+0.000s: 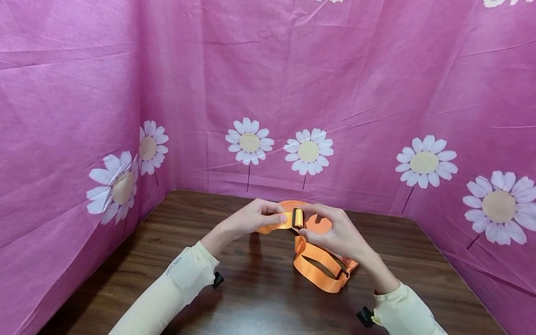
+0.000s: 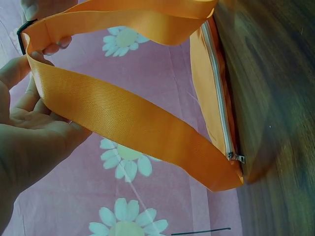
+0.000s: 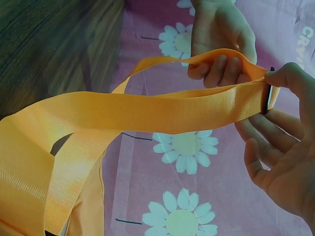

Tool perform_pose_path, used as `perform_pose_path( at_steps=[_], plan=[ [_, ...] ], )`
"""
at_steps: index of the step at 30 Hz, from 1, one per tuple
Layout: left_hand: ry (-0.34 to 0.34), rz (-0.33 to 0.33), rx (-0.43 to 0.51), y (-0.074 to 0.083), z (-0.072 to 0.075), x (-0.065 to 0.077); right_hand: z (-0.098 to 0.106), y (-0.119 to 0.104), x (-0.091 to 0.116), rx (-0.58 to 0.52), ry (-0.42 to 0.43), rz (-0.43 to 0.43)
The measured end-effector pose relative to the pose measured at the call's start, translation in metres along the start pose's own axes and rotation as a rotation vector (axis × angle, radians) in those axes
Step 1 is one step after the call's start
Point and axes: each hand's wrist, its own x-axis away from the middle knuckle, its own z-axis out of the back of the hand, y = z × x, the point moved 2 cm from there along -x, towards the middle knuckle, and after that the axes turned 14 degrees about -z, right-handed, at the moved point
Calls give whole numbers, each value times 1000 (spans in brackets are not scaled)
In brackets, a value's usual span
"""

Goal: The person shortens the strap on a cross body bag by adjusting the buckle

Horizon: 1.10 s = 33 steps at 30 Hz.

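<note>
An orange zippered bag [image 2: 204, 83] stands on the table, its long orange strap [image 2: 118, 108] lifted off it. My left hand [image 1: 253, 217] pinches the strap between thumb and fingers, just left of a black slide buckle [image 3: 268, 93]. On the other side, my right hand [image 1: 341, 232] holds that buckle between thumb and fingertips, with the strap threaded through it. In the head view a slack loop of strap [image 1: 316, 277] lies in front of the bag, below my right hand. My hands hide part of the bag there.
The dark wood-grain table [image 1: 234, 279] extends around the bag. A pink cloth [image 1: 268, 83] printed with white daisies encloses its back and sides. Each sleeved wrist has a small black piece [image 1: 365, 316] on its inner side.
</note>
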Motion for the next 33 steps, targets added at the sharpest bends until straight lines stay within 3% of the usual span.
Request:
perform_pose_path(
  at_steps=[6, 12, 19, 22, 26, 33],
  plan=[
    [-12, -27, -11, -1, -2, -1, -4, -1, 0, -1, -36, 19],
    [-29, -46, -17, 0, -4, -2, -4, -1, 0, 4, -11, 30],
    [-151, -57, 10, 1, 0, 0, -1, -1, -1, 1, 32, 29],
    [-168, -47, 13, -2, 3, 1, -1, -1, -1, 2, 30, 39],
    [-146, -12, 25, -4, 5, 1, -2, -1, 0, 5, 31, 50],
    [-31, 10, 70, -6, 7, 0, -1, -1, 0, 10, 31, 45]
  ],
)
